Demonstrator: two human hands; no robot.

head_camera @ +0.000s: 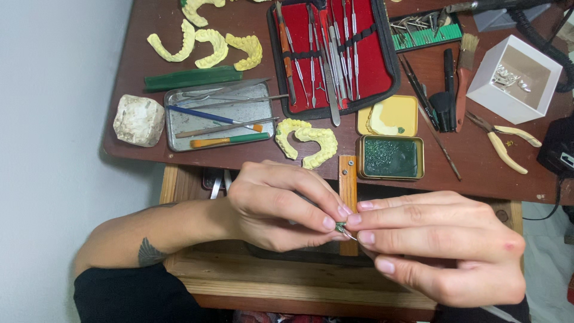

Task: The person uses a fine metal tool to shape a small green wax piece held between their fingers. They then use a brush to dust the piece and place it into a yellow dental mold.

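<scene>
The dark brown wooden table (pixel 179 157) fills the upper view, its top matte and worn. On it lies a black case with red lining (pixel 335 57), holding a row of slim steel dental instruments under elastic straps. To the left sits a shallow metal tray (pixel 179 122) with a blue-handled tool, an orange-and-green one and plain steel picks. Beside it rests a rough, chalky white plaster lump (pixel 139 119). Pale yellow dental casts (pixel 306 142), horseshoe shaped with bumpy tooth rows, lie at the table's front edge, more of them at the back. A small rectangular tin of dark green wax (pixel 390 157) stands to the right, a white open box (pixel 515 78) and cream-handled pliers (pixel 501 140) further off.

Below the table edge, the left hand (pixel 278 206) and right hand (pixel 439 245) meet over a wooden bench pin. Both are closed in a fingertip pinch on a tiny green wax piece (pixel 341 226), glossy and mostly hidden between thumb and forefinger tips; a thin metal point juts beneath it.
</scene>
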